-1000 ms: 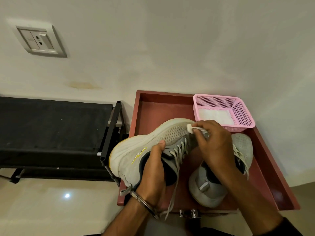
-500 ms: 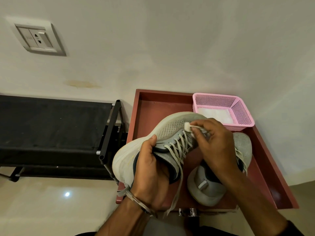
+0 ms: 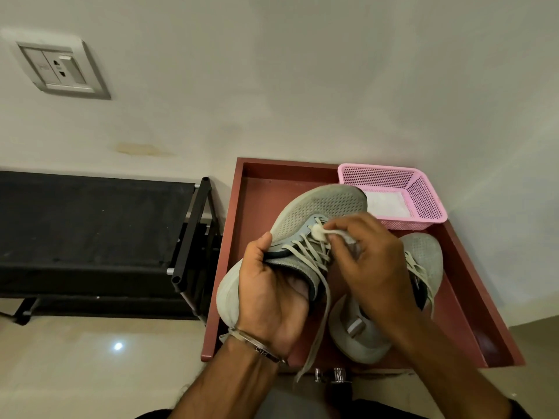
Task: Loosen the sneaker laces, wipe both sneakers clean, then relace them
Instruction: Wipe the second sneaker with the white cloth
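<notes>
from the head camera, your left hand (image 3: 272, 294) grips the raised sneaker (image 3: 305, 225) at its collar — thumb on the outer side, fingers curled inside the opening — and holds it tilted above the red tray (image 3: 239, 237), toe pointing away from you toward the wall. its laces (image 3: 311, 252) are still threaded across the tongue, with one loose end hanging down past your left wrist over the tray's near edge.

your right hand (image 3: 375, 267) is closed around a small white wipe (image 3: 320, 235), pinching it at the fingertips and pressing its bunched tip against the upper lacing, near the toe end of the eyelets.

the second sneaker (image 3: 423, 252) rests on the tray floor just right of the raised one, heel toward you, partly hidden under your right hand and forearm; its laces look slack and trail over its side.

a pink mesh basket (image 3: 423, 189) sits in the tray's far right corner, with a white sheet lying flat in it. a metal bracelet (image 3: 260, 346) circles your left wrist. to the left of the tray stands a black rack (image 3: 90, 231), and a wall socket (image 3: 60, 71) sits high on the left.
</notes>
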A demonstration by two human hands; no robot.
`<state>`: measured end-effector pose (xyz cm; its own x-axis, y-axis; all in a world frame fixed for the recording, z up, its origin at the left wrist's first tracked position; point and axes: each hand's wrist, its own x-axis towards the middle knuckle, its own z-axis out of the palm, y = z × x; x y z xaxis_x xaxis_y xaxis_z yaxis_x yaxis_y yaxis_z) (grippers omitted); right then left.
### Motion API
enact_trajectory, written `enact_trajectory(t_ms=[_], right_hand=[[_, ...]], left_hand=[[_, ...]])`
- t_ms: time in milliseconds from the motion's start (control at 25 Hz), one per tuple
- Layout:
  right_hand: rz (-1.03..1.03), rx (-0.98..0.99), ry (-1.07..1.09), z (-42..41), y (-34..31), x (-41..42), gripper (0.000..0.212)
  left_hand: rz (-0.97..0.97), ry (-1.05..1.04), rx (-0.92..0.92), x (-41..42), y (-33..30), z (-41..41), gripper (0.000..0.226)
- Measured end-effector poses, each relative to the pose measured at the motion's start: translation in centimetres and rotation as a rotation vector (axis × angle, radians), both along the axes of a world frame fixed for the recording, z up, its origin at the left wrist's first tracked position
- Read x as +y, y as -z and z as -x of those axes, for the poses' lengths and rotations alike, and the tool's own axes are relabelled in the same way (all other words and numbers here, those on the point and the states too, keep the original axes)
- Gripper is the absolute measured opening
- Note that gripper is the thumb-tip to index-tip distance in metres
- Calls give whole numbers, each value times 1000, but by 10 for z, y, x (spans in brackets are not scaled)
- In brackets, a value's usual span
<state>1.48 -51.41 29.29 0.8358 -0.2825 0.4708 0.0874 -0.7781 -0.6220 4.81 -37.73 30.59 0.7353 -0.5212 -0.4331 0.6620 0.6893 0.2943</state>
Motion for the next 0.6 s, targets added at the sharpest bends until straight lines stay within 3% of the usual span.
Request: enact_trajectory(t_ms=[160, 280, 400, 600], right_hand=[[-162, 95, 264, -7, 12, -24, 15], [-345, 164, 257, 1, 11, -10, 14], [-341, 209, 181, 4, 12, 7, 12], [-296, 129, 234, -1, 16, 15, 14]], left_hand=[[-8, -49, 60, -8, 5, 4, 57], [-5, -53, 61, -7, 4, 3, 56], [4, -68, 55, -7, 0, 5, 56], [58, -106, 113, -14, -7, 16, 56]])
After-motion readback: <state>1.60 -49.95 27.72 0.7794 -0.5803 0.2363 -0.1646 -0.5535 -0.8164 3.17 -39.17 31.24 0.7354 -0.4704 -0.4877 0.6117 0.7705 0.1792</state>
